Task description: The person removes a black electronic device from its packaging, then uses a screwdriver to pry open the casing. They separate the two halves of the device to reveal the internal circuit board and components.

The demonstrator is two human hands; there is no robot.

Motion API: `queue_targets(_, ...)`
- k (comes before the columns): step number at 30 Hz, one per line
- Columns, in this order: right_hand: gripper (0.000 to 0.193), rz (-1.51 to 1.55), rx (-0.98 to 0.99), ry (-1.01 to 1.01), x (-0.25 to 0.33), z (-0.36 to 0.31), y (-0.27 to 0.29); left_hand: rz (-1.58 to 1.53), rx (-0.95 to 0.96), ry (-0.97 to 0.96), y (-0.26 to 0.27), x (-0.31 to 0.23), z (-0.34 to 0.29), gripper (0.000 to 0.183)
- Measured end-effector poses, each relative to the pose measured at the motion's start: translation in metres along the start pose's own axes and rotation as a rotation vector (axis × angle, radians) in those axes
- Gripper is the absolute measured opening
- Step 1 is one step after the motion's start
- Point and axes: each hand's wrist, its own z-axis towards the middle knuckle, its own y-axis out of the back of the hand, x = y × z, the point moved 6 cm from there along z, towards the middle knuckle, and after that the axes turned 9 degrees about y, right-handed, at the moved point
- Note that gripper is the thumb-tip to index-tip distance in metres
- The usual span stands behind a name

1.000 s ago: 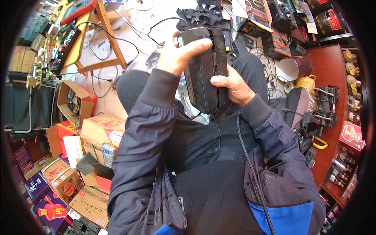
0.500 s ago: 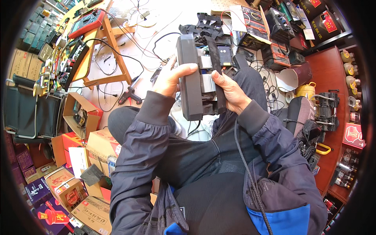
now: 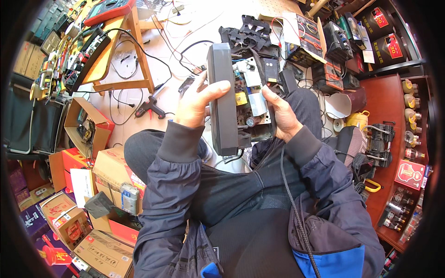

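Above my lap I hold an opened electronic device with a black casing (image 3: 221,116). My left hand (image 3: 197,102) grips the casing's left side, thumb lying over the top and fingers mostly hidden behind. At the right side, my right hand (image 3: 283,116) holds the device, with its thumb at the edge of a silver metal heat sink (image 3: 257,104). Inside the casing, a circuit board (image 3: 242,85) shows with a yellow component (image 3: 241,98) and other small parts. A black cord (image 3: 232,160) hangs below the device.
A glue gun (image 3: 149,107) lies on the floor at left, by a wooden stool (image 3: 147,69). Open cardboard boxes (image 3: 88,120) stand at left. Batteries (image 3: 327,76) and tangled cables are at right. A red-brown cabinet (image 3: 382,97) lines the right edge.
The device has tilted in my hands, so its circuit board and components show more between the casing sides. My right hand has shifted slightly right. The view has turned a little.
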Motion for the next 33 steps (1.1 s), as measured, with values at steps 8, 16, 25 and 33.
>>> queue_targets(8, 0.051, -0.276, -0.033, 0.094, -0.007, -0.001, -0.010, 0.244, -0.138, -0.219, -0.008, -0.012, -0.013, 0.078)
queue_targets(16, 0.053, -0.282, -0.041, 0.064, -0.006, -0.002, -0.017, 0.141, -0.135, -0.163, -0.002, -0.013, -0.025, 0.094)
queue_targets(25, 0.054, -0.519, -0.114, 0.137, 0.001, -0.007, -0.043, -0.014, -0.058, -0.073, 0.023, 0.003, -0.023, 0.076)
queue_targets(33, 0.049, -0.508, -0.074, 0.157, 0.006, -0.008, -0.064, -0.147, 0.028, -0.051, 0.025, 0.005, -0.027, 0.079)
